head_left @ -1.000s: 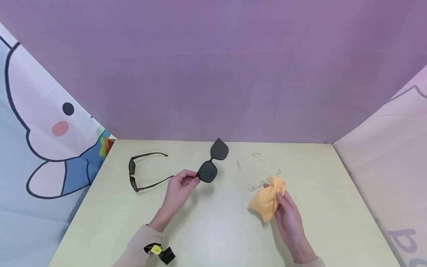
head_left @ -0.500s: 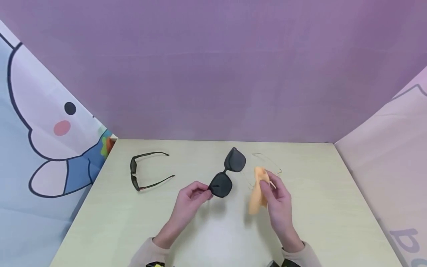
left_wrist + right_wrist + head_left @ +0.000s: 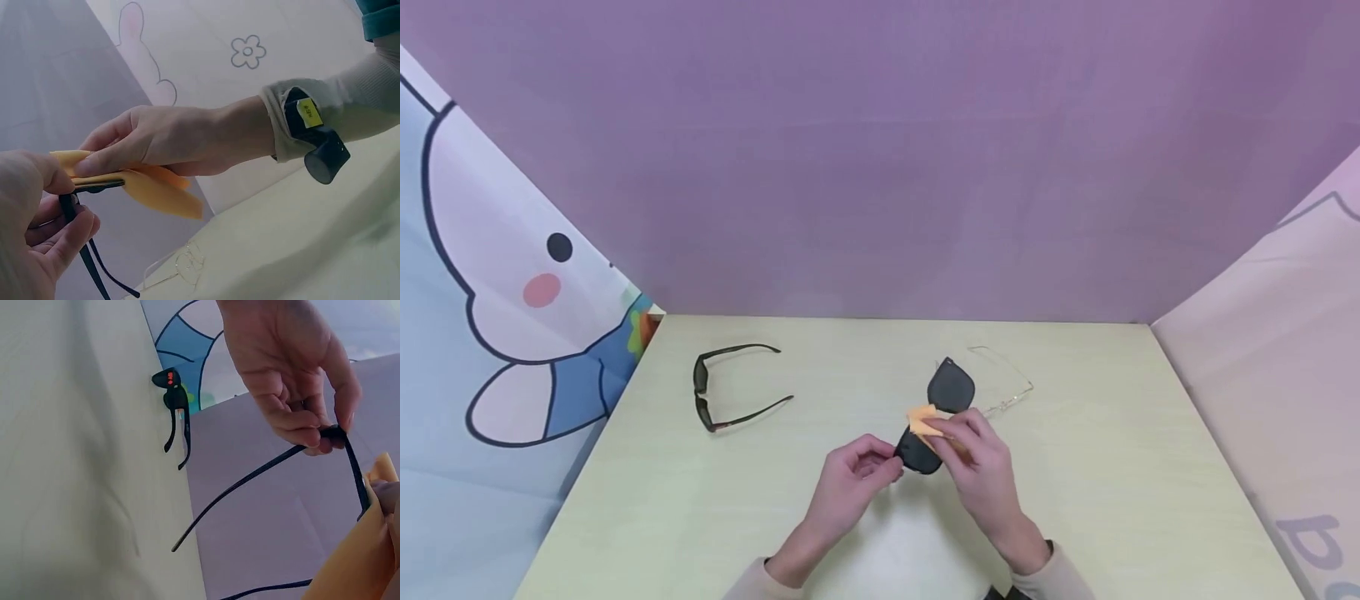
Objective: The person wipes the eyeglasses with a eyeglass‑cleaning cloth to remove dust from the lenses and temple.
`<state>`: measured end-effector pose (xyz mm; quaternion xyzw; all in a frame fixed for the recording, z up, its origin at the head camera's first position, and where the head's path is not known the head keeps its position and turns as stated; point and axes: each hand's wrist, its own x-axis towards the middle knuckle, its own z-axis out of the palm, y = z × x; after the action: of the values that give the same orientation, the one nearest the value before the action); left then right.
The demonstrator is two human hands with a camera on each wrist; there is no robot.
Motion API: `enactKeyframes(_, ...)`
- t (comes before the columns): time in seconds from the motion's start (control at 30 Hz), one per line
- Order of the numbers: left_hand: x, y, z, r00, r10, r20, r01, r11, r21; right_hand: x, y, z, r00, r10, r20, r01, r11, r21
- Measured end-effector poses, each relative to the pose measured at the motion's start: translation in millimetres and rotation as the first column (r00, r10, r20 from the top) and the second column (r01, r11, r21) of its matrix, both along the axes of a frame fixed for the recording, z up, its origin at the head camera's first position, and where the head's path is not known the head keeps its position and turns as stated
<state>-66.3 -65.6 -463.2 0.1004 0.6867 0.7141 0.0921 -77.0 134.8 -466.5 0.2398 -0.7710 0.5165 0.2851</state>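
Note:
Between both hands, above the table, is a pair of black sunglasses (image 3: 951, 386), lenses up and temples hanging beneath. My left hand (image 3: 856, 482) pinches it at the outer corner of the nearer lens, by the hinge, as the right wrist view also shows. My right hand (image 3: 979, 467) holds an orange cloth (image 3: 924, 417) between thumb and fingers. The cloth lies against the nearer lens and covers part of it and the bridge. In the left wrist view, the orange cloth (image 3: 159, 194) drapes down past the frame's edge.
A second pair of dark sunglasses (image 3: 702, 389) rests with temples unfolded at the table's left. Thin wire-rimmed glasses (image 3: 1018, 395) lie behind the right hand, partly hidden. A purple curtain (image 3: 880, 167) rises behind the pale table (image 3: 625, 500).
The left hand has brought the black sunglasses rightward and nearer. My right hand has moved left with the orange cloth, which now meets the lens.

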Motion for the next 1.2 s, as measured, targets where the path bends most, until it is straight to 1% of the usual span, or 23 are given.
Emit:
enactKeyframes(0.03, 0.6, 0.5, -1.0, 1.0, -0.003, -0.003, 0.003, 1.0, -0.002, 1.2, -1, -1.8, 1.0, -0.006, 0.0, 0.006, 1.0, 0.0)
enactKeyframes(0.1, 1.3, 0.7, -2.6, 1.0, -0.007, -0.018, 0.007, 1.0, 0.003, 3.1, -4, -5.3, 0.999, -0.008, -0.037, 0.008, 1.0, 0.011)
enactKeyframes(0.17, 1.4, 0.8, -4.1, 0.999, -0.013, -0.041, 0.013, 1.0, 0.008, 4.5, -7, -8.1, 0.994, 0.008, -0.112, -0.003, 0.999, 0.049)
enactKeyframes(0.2, 1.3, 0.9, -4.9, 0.998, -0.019, -0.053, 0.019, 1.0, 0.008, 4.2, -9, -9.3, 0.986, 0.018, -0.167, -0.006, 0.997, 0.077)
enactKeyframes(0.27, 1.0, 0.8, -5.6, 0.997, -0.03, -0.073, 0.031, 1.0, 0.003, 1.9, -10, -10.2, 0.961, 0.027, -0.276, 0.009, 0.991, 0.13)
enactKeyframes(0.33, 1.1, 0.9, -5.9, 0.996, -0.04, -0.082, 0.04, 0.999, -0.001, -1.7, -8, -8.9, 0.947, 0.008, -0.322, 0.04, 0.989, 0.142)
enactKeyframes(0.4, 1.4, 1.0, -5.7, 0.995, -0.045, -0.086, 0.045, 0.999, -0.004, -5.8, -5, -6.9, 0.947, -0.038, -0.318, 0.081, 0.989, 0.123)
enactKeyframes(0.47, 2.0, 1.1, -4.9, 0.995, -0.048, -0.086, 0.048, 0.999, -0.002, -8.2, -2, -5.0, 0.956, -0.082, -0.281, 0.113, 0.989, 0.097)
enactKeyframes(0.53, 2.6, 1.3, -4.3, 0.995, -0.047, -0.088, 0.046, 0.999, -0.004, -8.6, -2, -4.4, 0.958, -0.1, -0.268, 0.126, 0.989, 0.08)
enactKeyframes(0.6, 2.8, 1.4, -3.4, 0.994, -0.048, -0.097, 0.047, 0.999, -0.01, -6.9, -4, -5.5, 0.95, -0.078, -0.302, 0.11, 0.99, 0.091)
enactKeyframes(0.7, 2.7, 1.4, -2.4, 0.993, -0.052, -0.11, 0.05, 0.999, -0.018, -3.8, -9, -8.4, 0.92, -0.003, -0.391, 0.059, 0.99, 0.131)
enactKeyframes(0.77, 2.6, 0.9, -1.8, 0.992, -0.059, -0.114, 0.057, 0.998, -0.026, -3.7, -11, -9.2, 0.906, 0.028, -0.422, 0.04, 0.988, 0.152)
enactKeyframes(0.8, 2.5, 0.7, -1.6, 0.991, -0.062, -0.115, 0.059, 0.998, -0.029, -4.4, -11, -9.1, 0.906, 0.027, -0.423, 0.042, 0.988, 0.152)
enactKeyframes(0.83, 2.6, 0.6, -1.4, 0.992, -0.064, -0.113, 0.061, 0.998, -0.033, -5.6, -9, -8.5, 0.91, 0.015, -0.414, 0.049, 0.988, 0.143)
enactKeyframes(0.93, 3.0, 0.5, -0.9, 0.991, -0.068, -0.114, 0.063, 0.997, -0.046, -9.5, -3, -5.4, 0.936, -0.057, -0.348, 0.096, 0.991, 0.096)
enactKeyframes(1.0, 3.0, 0.6, -0.9, 0.99, -0.068, -0.124, 0.062, 0.997, -0.05, -10.5, -1, -3.8, 0.944, -0.084, -0.319, 0.113, 0.991, 0.073)
enactKeyframes(1.03, 3.0, 0.5, -0.8, 0.989, -0.069, -0.13, 0.063, 0.997, -0.049, -10.1, -1, -3.7, 0.944, -0.083, -0.32, 0.111, 0.991, 0.07)
enactKeyframes(1.1, 2.7, 0.4, -1.0, 0.986, -0.076, -0.147, 0.07, 0.997, -0.041, -7.9, -4, -4.6, 0.934, -0.048, -0.353, 0.084, 0.993, 0.086)
enactKeyframes(1.2, 1.7, 0.0, -1.5, 0.982, -0.083, -0.17, 0.079, 0.996, -0.03, -4.1, -9, -6.5, 0.905, 0.022, -0.425, 0.034, 0.992, 0.123)
